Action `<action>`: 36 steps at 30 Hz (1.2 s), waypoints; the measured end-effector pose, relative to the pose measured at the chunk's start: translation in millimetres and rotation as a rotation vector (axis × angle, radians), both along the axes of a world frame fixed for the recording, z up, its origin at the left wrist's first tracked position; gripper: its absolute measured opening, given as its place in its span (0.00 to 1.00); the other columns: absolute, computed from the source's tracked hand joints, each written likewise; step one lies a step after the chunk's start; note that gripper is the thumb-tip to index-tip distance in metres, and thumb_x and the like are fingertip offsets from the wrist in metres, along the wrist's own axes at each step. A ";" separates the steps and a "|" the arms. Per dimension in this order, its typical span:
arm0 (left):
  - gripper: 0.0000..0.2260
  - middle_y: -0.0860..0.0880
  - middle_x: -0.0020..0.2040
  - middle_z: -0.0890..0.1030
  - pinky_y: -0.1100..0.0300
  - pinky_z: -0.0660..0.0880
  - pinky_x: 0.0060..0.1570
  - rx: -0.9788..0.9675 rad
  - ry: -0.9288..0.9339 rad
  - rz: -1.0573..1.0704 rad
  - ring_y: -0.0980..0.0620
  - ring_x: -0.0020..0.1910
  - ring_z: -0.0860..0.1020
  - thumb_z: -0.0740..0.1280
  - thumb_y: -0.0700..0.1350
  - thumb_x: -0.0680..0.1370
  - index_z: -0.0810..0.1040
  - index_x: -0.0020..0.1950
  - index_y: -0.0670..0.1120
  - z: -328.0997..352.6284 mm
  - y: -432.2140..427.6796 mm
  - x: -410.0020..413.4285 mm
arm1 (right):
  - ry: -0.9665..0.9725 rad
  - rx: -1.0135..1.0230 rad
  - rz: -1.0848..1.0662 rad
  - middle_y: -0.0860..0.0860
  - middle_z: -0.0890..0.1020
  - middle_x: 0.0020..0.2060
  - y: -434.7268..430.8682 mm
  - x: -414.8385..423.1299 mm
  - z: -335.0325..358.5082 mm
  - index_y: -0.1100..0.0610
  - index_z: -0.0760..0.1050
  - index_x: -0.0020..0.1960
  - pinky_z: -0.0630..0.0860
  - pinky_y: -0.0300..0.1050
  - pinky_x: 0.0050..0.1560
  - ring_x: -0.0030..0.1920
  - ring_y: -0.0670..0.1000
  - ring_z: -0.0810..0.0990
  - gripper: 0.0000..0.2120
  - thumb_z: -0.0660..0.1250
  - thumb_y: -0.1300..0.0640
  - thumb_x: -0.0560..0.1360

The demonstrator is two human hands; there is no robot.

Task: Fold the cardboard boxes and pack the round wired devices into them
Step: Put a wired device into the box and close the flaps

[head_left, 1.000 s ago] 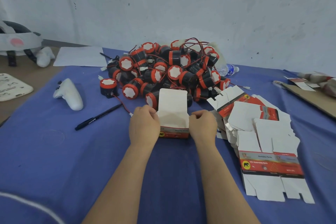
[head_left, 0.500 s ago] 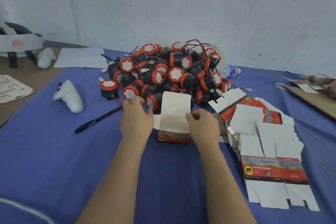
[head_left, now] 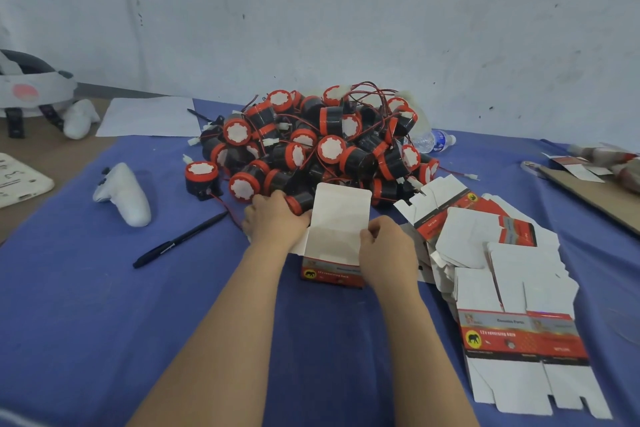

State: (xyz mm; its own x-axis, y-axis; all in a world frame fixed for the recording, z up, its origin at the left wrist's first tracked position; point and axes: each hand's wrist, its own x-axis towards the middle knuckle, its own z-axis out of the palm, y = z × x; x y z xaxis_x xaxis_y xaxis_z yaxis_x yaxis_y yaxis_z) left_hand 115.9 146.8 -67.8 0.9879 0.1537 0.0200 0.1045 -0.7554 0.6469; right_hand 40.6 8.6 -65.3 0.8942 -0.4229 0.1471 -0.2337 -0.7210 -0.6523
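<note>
A small red-and-white cardboard box (head_left: 332, 246) stands open on the blue cloth, its white lid flap upright. My right hand (head_left: 388, 250) grips the box's right wall, thumb at the rim. My left hand (head_left: 273, 222) is off the box, at the front of the pile of round wired devices (head_left: 325, 149), which are black drums with red rims and red-black wires. Its fingers curl round one device (head_left: 300, 203) lying just left of the lid flap. The box's inside shows white, with nothing visible in it.
A fanned stack of flat unfolded boxes (head_left: 502, 270) lies to the right. A black pen (head_left: 180, 239) and a white controller (head_left: 124, 194) lie to the left. One device (head_left: 201, 177) stands apart. A water bottle (head_left: 431, 140) lies behind the pile.
My left hand let go of the box's left side and reached forward to a device at the pile's front edge. The right hand stays on the box.
</note>
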 end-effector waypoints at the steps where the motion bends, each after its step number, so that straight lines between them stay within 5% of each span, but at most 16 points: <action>1: 0.26 0.42 0.65 0.69 0.46 0.67 0.63 -0.047 -0.054 0.026 0.38 0.65 0.69 0.69 0.59 0.74 0.71 0.66 0.45 0.8 1.7 -2.2 | 0.000 -0.001 -0.003 0.49 0.76 0.42 0.0 -0.2 0.2 0.52 0.67 0.49 0.74 0.46 0.44 0.44 0.52 0.76 0.03 0.57 0.56 0.81; 5: 0.24 0.43 0.64 0.67 0.67 0.70 0.44 -0.593 -0.409 0.272 0.50 0.54 0.72 0.71 0.56 0.74 0.72 0.62 0.42 16.0 13.3 -17.5 | -0.037 0.011 -0.009 0.49 0.77 0.41 2.5 -1.8 1.0 0.53 0.69 0.48 0.73 0.46 0.43 0.44 0.52 0.76 0.03 0.58 0.57 0.81; 8: 0.25 0.43 0.64 0.67 0.76 0.69 0.40 -0.778 -0.695 0.395 0.49 0.59 0.72 0.73 0.53 0.73 0.71 0.63 0.41 36.3 24.4 -32.2 | -0.068 -0.001 0.000 0.51 0.79 0.42 7.4 -4.8 1.3 0.55 0.72 0.49 0.74 0.47 0.45 0.43 0.52 0.76 0.05 0.58 0.57 0.80; 10: 0.26 0.42 0.64 0.67 0.75 0.71 0.47 -0.910 -0.894 0.379 0.47 0.61 0.73 0.74 0.49 0.73 0.68 0.64 0.39 50.4 28.3 -42.5 | -0.056 -0.010 -0.011 0.51 0.81 0.44 10.1 -4.8 0.8 0.55 0.72 0.48 0.75 0.50 0.50 0.44 0.53 0.76 0.05 0.58 0.56 0.80; 13: 0.26 0.45 0.59 0.72 0.67 0.77 0.45 -1.065 -1.014 0.246 0.56 0.50 0.79 0.74 0.44 0.74 0.64 0.64 0.38 66.9 23.6 -57.7 | -0.153 -0.073 -0.076 0.52 0.79 0.56 15.6 -2.1 0.5 0.55 0.74 0.59 0.69 0.54 0.63 0.57 0.55 0.74 0.10 0.61 0.55 0.78; 17: 0.25 0.45 0.56 0.76 0.70 0.74 0.43 -0.802 -0.896 0.155 0.51 0.49 0.79 0.75 0.47 0.71 0.64 0.58 0.43 67.2 3.3 -67.6 | -0.831 -0.074 -0.040 0.57 0.68 0.69 28.4 -10.0 12.0 0.61 0.65 0.71 0.59 0.50 0.72 0.71 0.54 0.63 0.28 0.68 0.59 0.74; 19: 0.25 0.49 0.54 0.75 0.68 0.75 0.44 -0.704 -0.784 0.095 0.52 0.49 0.78 0.76 0.51 0.70 0.63 0.55 0.48 62.6 -5.9 -70.9 | -0.883 -0.108 0.131 0.56 0.65 0.72 37.3 -11.2 11.9 0.61 0.61 0.74 0.57 0.51 0.74 0.73 0.53 0.59 0.33 0.70 0.58 0.72; 21: 0.22 0.54 0.49 0.75 0.68 0.73 0.40 -0.637 -0.654 0.014 0.57 0.45 0.77 0.73 0.58 0.70 0.65 0.53 0.50 61.1 -11.3 -72.3 | -0.832 -0.176 0.217 0.56 0.64 0.73 43.4 -9.9 8.2 0.60 0.59 0.75 0.56 0.57 0.74 0.74 0.56 0.58 0.37 0.72 0.55 0.71; 24: 0.22 0.56 0.33 0.74 0.64 0.66 0.33 -0.481 -0.501 -0.154 0.61 0.33 0.73 0.56 0.70 0.75 0.70 0.38 0.52 63.2 -17.1 -74.7 | -0.813 -0.162 0.170 0.55 0.70 0.69 37.7 -8.1 6.3 0.59 0.64 0.73 0.60 0.67 0.69 0.73 0.57 0.62 0.36 0.74 0.59 0.69; 27: 0.25 0.52 0.26 0.63 0.57 0.61 0.31 -0.454 -0.608 -0.195 0.55 0.29 0.67 0.50 0.62 0.81 0.60 0.28 0.51 59.8 -10.8 -70.9 | -0.782 -0.089 0.102 0.55 0.76 0.62 25.9 -7.8 9.4 0.58 0.71 0.67 0.63 0.63 0.67 0.67 0.58 0.70 0.29 0.76 0.56 0.68; 30: 0.14 0.40 0.39 0.74 0.45 0.70 0.46 -0.507 -0.655 -0.026 0.39 0.46 0.74 0.61 0.50 0.80 0.72 0.37 0.45 33.7 8.9 -56.4 | -0.546 -0.069 0.117 0.53 0.74 0.57 18.1 -4.2 9.0 0.59 0.76 0.59 0.67 0.56 0.63 0.60 0.57 0.71 0.26 0.75 0.45 0.68; 32: 0.14 0.41 0.59 0.74 0.47 0.71 0.59 -0.632 -0.376 0.058 0.43 0.60 0.73 0.65 0.50 0.79 0.75 0.59 0.42 12.9 17.9 -53.4 | -0.260 -0.130 0.198 0.48 0.69 0.52 16.1 -1.5 4.2 0.54 0.75 0.57 0.65 0.52 0.62 0.60 0.55 0.68 0.25 0.72 0.39 0.68; 34: 0.21 0.50 0.64 0.71 0.57 0.70 0.56 -0.802 -0.131 0.089 0.51 0.62 0.71 0.66 0.52 0.78 0.69 0.69 0.47 -0.8 16.2 -55.2 | -0.116 -0.226 0.287 0.45 0.67 0.49 17.4 -0.6 -1.2 0.48 0.75 0.58 0.60 0.49 0.59 0.60 0.53 0.66 0.25 0.68 0.34 0.68; 36: 0.15 0.55 0.56 0.73 0.64 0.69 0.43 -0.865 -0.073 0.069 0.56 0.52 0.73 0.64 0.53 0.79 0.72 0.64 0.50 -6.7 11.1 -55.6 | -0.117 -0.240 0.307 0.44 0.70 0.49 19.5 -1.4 -3.0 0.46 0.74 0.60 0.57 0.49 0.58 0.61 0.52 0.67 0.27 0.64 0.31 0.68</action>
